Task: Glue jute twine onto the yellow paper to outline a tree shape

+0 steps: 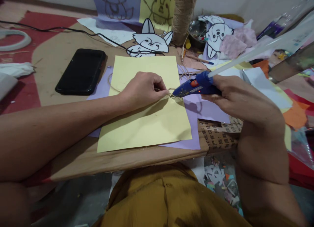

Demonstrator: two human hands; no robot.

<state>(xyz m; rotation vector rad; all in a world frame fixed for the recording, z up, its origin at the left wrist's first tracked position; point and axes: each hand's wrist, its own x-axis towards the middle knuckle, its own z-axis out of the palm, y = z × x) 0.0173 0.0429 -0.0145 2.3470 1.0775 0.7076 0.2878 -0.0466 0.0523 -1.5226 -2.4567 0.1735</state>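
Observation:
My left hand (144, 89) rests over the upper middle of a yellow sheet (144, 129), its thumb and fingertips pinching a thin brown twine (113, 85). The twine curves out to the left of the hand and past the sheet's edge. In my right hand (242, 96) is a blue glue gun (196, 85) with a long translucent glue stick (235, 60) in its back. The gun's nozzle points left and meets or nearly meets the twine beside my left fingertips. Purple sheets (193, 135) lie under the yellow one.
A black phone (80, 72) lies left of the sheets. Behind them are a white fox cutout (152, 42), a twine spool (183, 18) and a black cable (66, 28). A tape roll (14, 40) sits far left. Paper scraps (295, 112) crowd the right side.

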